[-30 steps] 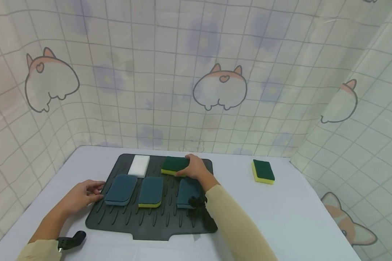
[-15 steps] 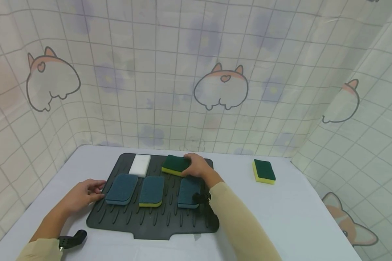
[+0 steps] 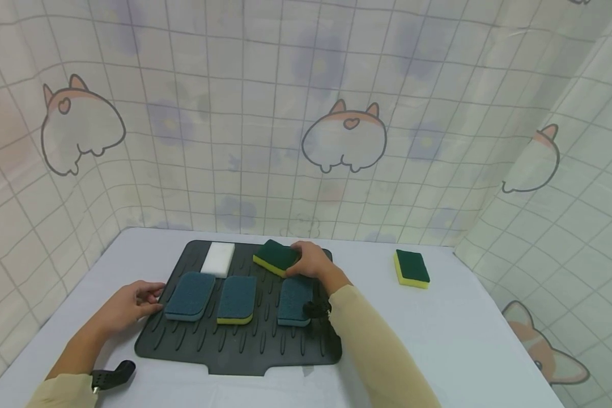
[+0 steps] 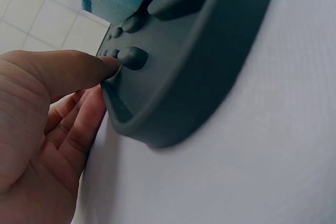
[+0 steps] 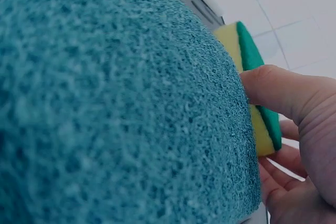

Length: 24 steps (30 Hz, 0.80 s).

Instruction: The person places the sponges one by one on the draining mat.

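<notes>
My right hand (image 3: 310, 262) grips a green-and-yellow sponge (image 3: 275, 256) at the back of the black ribbed mat (image 3: 234, 345); its thumb (image 5: 283, 90) presses the yellow side (image 5: 260, 129). The sponge sits turned at an angle. Three blue sponges lie in a row on the mat: left (image 3: 190, 296), middle (image 3: 236, 298), right (image 3: 294, 301), the last filling the right wrist view (image 5: 105, 103). A white sponge (image 3: 217, 259) lies at the mat's back left. My left hand (image 3: 127, 303) rests at the mat's left edge, thumb (image 4: 68, 72) touching the rim (image 4: 157, 124).
A second green-and-yellow sponge (image 3: 411, 268) lies on the white table (image 3: 464, 340) to the right of the mat. A patterned curtain (image 3: 306, 113) closes in the back and both sides. A black strap piece (image 3: 113, 375) lies by my left forearm.
My right hand has turned the green sponge so it now lies askew, with its right end drawn slightly toward me. The left hand has stayed put.
</notes>
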Each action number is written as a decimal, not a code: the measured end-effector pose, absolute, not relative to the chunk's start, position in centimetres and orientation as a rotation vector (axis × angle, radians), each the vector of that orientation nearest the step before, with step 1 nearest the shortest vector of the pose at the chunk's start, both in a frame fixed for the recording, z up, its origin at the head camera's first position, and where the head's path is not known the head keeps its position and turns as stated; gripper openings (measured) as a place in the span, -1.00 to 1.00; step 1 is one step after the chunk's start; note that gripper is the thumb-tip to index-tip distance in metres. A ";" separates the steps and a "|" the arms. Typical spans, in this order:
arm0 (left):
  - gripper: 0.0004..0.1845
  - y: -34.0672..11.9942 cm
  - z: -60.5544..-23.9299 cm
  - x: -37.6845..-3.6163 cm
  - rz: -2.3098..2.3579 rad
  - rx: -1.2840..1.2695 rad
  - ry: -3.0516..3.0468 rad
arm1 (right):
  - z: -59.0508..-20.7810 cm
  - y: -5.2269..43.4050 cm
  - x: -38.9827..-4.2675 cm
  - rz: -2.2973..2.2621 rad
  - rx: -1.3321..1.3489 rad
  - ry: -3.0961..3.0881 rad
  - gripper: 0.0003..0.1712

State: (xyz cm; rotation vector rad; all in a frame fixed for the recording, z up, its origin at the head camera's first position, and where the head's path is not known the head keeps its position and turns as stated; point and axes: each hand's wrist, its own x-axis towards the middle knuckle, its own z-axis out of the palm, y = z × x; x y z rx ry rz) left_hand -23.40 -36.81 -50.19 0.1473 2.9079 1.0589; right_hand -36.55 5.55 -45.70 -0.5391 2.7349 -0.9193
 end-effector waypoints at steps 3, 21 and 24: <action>-0.39 -36.8 -50.3 -23.4 1.055 0.156 2.915 | -45.7 5.5 -36.5 -0.917 -0.534 2.737 0.01; -0.39 -36.8 -50.3 -23.3 1.060 0.148 2.909 | -45.3 5.0 -36.6 -0.805 -0.593 2.766 -0.22; -0.39 -36.7 -50.2 -23.3 1.063 0.149 2.908 | -45.3 4.9 -36.6 -0.802 -0.595 2.771 -0.25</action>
